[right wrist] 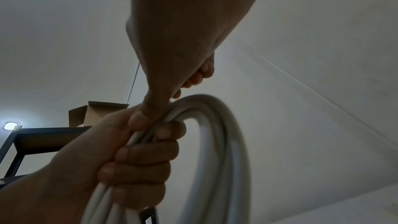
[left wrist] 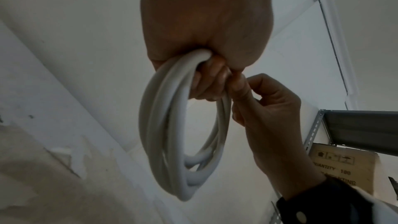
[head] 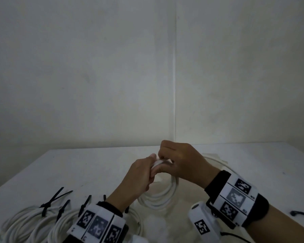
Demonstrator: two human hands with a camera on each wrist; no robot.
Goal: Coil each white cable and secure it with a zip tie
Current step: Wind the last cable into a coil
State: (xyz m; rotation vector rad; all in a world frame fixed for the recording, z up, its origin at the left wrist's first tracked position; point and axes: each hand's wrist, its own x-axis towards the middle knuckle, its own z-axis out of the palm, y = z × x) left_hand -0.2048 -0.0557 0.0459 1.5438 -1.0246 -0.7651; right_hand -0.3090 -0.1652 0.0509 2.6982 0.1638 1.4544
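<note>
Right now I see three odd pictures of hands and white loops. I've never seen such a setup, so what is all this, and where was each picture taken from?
There is no machine here. A person is working with two bare hands and wearing wristbands printed with black-and-white patterns. The wide picture comes from a camera on the person's head, looking down at a white table. The other two come from a camera on each wrist, looking along the hand. The left hand grips a coil of white cable. The right hand pinches it at the top, beside the left fingers. At the near left of the table lie more cable bundles, tied with black zip ties. One loose tie lies at the near right.
</note>
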